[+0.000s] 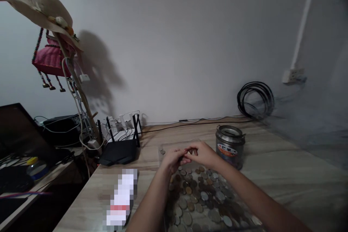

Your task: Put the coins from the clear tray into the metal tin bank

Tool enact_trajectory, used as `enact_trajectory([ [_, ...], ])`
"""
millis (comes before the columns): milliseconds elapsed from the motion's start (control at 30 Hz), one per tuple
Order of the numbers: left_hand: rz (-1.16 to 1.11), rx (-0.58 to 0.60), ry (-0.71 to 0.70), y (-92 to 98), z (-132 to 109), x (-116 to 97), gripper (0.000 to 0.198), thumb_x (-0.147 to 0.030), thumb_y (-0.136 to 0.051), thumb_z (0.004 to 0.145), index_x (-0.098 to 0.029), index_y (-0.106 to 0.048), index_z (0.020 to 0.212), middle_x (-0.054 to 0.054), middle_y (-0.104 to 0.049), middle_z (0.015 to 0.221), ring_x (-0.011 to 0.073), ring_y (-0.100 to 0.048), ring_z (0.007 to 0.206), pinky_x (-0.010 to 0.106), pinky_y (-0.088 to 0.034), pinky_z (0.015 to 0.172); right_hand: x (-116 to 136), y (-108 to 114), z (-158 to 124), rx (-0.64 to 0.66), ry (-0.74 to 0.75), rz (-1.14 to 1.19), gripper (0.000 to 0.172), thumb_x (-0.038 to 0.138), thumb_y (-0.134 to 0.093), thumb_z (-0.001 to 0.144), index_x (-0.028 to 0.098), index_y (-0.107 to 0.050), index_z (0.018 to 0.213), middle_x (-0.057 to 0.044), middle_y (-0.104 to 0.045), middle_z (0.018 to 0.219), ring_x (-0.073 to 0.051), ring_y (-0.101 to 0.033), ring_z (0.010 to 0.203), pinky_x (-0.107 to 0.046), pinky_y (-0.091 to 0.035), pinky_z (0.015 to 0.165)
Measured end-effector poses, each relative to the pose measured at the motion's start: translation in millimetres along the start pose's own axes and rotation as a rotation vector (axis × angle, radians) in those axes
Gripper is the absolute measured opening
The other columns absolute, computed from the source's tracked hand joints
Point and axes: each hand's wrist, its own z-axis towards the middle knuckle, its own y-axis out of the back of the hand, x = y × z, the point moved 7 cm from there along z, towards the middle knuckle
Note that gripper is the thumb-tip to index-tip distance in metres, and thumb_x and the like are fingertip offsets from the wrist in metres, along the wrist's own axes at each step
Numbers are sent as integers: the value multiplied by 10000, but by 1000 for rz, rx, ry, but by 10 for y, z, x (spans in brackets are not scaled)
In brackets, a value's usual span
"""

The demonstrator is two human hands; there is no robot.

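My left hand (172, 159) and my right hand (202, 154) meet fingertip to fingertip above the far end of a spread of several coins (202, 199) on the wooden table (285, 174). Both hands are closed in a pinch around something small and dark between them; I cannot make out what it is. A metal tin (230, 146) with a labelled side and an open top stands just right of my right hand. One loose coin (162, 151) lies left of my left hand.
A black router (119, 151) with antennas sits at the table's back left, among cables and plugs. A blurred white object (122, 197) lies near the front left. A coil of black cable (255, 99) leans on the wall. A hat (40, 9) and pink basket hang at left.
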Motion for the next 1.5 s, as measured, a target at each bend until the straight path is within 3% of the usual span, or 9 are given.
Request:
enact_trajectory([
  [200,-174,9,153,-19,-46,23,197,-78,-437,794,-20,-580,917,133,-664,801,144,-657,726,151,-499,582,-15,125,-4,-84,-80,-47,194,298,-534,725,181,-689,726,-33,-664,678,-147,-559,627,-240,-385,570],
  [333,-218,92,140,-30,-35,18,371,10,-374,735,31,-497,1084,202,-638,941,200,-641,888,199,-518,694,4,781,-161,-514,-54,-298,259,302,-448,802,201,-682,849,-58,-674,853,-174,-573,768,-278,-404,677],
  [433,-211,88,133,-10,-23,38,455,47,-389,709,28,-429,1162,229,-614,996,214,-631,921,211,-510,728,-169,1298,-363,-742,-198,-495,297,313,-424,811,195,-686,890,-91,-667,880,-206,-561,819,-298,-386,653],
  [600,-189,31,57,19,-27,-26,416,10,-417,761,-22,-424,1176,192,-621,974,177,-647,861,190,-506,678,-653,1590,-504,-664,-535,-515,321,362,-471,762,176,-712,863,-126,-674,838,-214,-555,686,-302,-314,516],
  [900,-205,48,56,13,-11,-23,353,-24,-412,783,-46,-449,1133,162,-631,935,164,-651,809,211,-500,679,-729,1532,-467,-619,-479,-560,271,365,-498,742,217,-716,806,-89,-674,802,-250,-554,755,-336,-363,594],
  [1067,-365,142,120,-39,-26,-14,383,-311,-416,853,-20,-470,1096,231,-606,969,239,-622,916,293,-484,748,-144,1286,-371,-760,-134,-513,287,305,-470,789,179,-686,930,-80,-655,926,-221,-523,874,-352,-373,776],
  [1200,-397,245,132,-106,-46,-32,500,-450,-355,859,-22,-508,1066,219,-620,918,232,-630,853,309,-467,747,242,447,-100,-225,172,-262,238,253,-495,781,207,-691,907,-56,-655,894,-166,-547,823,-269,-396,735],
  [1300,-351,299,137,-130,-40,-13,527,-476,-357,852,-26,-529,1068,198,-632,900,194,-632,750,292,-462,708,314,-2,-73,114,216,-199,225,231,-524,756,247,-696,899,-29,-659,834,-147,-554,742,-244,-385,656],
  [1500,-311,277,136,-116,-11,28,369,-346,-372,869,-60,-589,953,136,-650,801,162,-625,729,274,-449,746,272,61,-84,59,152,-227,193,223,-530,739,227,-702,828,-30,-657,772,-149,-550,736,-237,-363,650],
])
